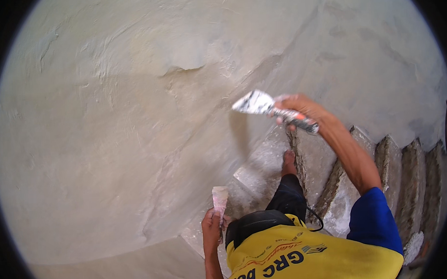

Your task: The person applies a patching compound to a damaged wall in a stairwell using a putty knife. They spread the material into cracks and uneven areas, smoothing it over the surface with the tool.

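Whitish scrapers (254, 103) x2: 1 L hand (210, 226), 1 R hand (301, 106).

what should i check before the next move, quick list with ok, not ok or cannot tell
1. Right hand gripping the right scraper by its handle: ok.
2. Left hand holding the left scraper: ok.
3. Right scraper's blade clean: not ok, whitish and dark smears.
4. Wall smooth: not ok, rough ridges show.
5. Both feet firmly placed: cannot tell, only one bare foot shows.
6. Stairs free of residue: not ok, white patches.
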### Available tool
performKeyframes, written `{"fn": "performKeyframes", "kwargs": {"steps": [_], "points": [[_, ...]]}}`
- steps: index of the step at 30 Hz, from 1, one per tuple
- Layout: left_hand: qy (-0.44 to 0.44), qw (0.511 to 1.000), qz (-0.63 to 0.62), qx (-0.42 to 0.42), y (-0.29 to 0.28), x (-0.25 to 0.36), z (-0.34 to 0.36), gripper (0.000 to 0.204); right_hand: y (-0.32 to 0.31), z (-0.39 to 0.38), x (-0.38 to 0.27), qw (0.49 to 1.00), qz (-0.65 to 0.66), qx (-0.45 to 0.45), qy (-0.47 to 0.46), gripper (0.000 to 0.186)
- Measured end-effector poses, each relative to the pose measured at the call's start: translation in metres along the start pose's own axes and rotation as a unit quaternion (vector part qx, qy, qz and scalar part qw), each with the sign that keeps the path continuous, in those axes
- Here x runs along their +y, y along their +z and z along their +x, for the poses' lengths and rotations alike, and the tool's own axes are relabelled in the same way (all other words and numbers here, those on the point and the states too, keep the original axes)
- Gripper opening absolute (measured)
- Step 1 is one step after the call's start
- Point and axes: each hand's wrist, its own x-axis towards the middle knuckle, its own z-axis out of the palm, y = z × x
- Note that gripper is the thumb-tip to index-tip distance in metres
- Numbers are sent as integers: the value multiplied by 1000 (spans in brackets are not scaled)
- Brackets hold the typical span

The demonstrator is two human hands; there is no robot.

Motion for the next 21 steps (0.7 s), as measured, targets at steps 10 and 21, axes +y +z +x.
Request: {"fn": "performKeyframes", "kwargs": {"steps": [10, 21], "points": [[2, 1000, 8, -1, -6, -2, 2, 28, 3, 31, 1, 991, 111, -72, 19, 31], [2, 1000, -7, -9, -9, -19, 7, 28, 7, -10, -33, 991, 19, -32, -130, 38]]}}
